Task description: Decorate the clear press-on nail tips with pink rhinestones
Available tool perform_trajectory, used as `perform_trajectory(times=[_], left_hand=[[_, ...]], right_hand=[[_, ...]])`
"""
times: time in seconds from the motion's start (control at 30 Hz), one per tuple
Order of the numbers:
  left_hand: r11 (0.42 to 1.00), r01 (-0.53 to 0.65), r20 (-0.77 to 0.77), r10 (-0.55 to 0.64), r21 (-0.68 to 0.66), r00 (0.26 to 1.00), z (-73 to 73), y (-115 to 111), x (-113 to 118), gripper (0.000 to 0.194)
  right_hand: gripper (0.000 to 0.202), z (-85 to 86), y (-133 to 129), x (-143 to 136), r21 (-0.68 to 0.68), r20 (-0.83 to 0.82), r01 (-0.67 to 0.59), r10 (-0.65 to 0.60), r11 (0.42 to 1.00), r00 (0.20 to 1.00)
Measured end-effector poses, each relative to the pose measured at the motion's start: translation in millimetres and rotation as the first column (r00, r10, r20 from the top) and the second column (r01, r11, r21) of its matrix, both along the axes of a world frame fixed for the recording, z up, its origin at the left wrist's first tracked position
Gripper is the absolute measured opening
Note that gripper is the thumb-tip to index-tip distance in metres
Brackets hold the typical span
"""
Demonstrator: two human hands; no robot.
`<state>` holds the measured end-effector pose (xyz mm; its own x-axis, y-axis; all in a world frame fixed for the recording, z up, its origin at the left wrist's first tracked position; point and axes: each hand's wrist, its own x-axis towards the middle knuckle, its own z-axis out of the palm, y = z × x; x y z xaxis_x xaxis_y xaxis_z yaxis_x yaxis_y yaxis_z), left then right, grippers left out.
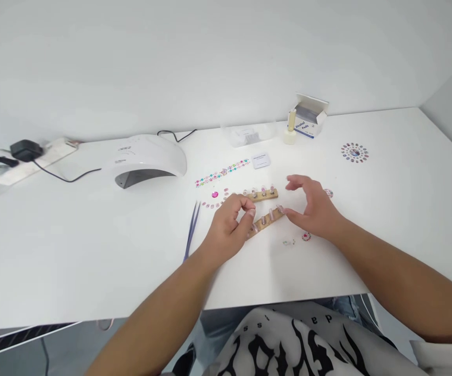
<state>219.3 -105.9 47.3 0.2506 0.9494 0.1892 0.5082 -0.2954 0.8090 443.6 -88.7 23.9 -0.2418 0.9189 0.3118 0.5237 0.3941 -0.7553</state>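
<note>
My left hand [229, 228] has its thumb and index finger closed in a pinch over the left end of the front wooden strip [265, 222]. Anything between those fingertips is too small or hidden to make out. Several clear, pinkish false nails [272, 214] stand along this slanted strip. My right hand [317, 210] is open, thumb and fingers apart, the thumb tip close to the strip's right end. Just behind lies a second wooden strip [265, 196] carrying several decorated nails [263, 190], partly covered by my left hand.
Blue tweezers [192, 230] lie left of my left hand. Farther back are a white nail lamp [151, 155], gem stickers [223, 172], an alcohol pad packet [261, 160], a small bottle [289, 134] and an open alcohol pads box [308, 125]. A ring of gems [355, 153] sits at right.
</note>
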Motion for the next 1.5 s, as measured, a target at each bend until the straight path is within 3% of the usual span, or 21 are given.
perform_trajectory(times=[0.13,0.3,0.47,0.73,1.27,1.5], left_hand=[[0.993,0.108,-0.152,-0.100,0.050,0.983,4.2,6,3,0.010],[0.966,0.258,-0.345,-0.231,0.033,0.910,11.1,21,12,0.012],[0.898,0.439,-0.438,-0.391,0.011,0.810,9.0,42,22,0.012],[0.863,0.490,-0.605,-0.327,0.121,0.726,8.5,39,24,0.016],[0.869,0.489,-0.624,-0.341,0.077,0.703,11.2,40,28,0.014],[0.846,0.506,-0.707,-0.253,0.170,0.661,9.5,37,33,0.016]], right_hand=[[0.052,5.3,0,-5,-0.088,0.155,-0.058,0.071,0.994,0.985],[0.052,1.4,1,-11,-0.143,0.183,-0.089,0.115,0.986,0.976],[0.048,-3.0,3,-15,-0.131,0.198,-0.090,0.115,0.987,0.973],[0.046,-6.0,7,-17,-0.078,0.209,-0.137,0.151,0.987,0.966],[0.051,-7.2,6,-18,-0.064,0.230,-0.137,0.149,0.988,0.962],[0.067,-7.4,5,-20,-0.037,0.266,-0.105,0.111,0.994,0.958]])
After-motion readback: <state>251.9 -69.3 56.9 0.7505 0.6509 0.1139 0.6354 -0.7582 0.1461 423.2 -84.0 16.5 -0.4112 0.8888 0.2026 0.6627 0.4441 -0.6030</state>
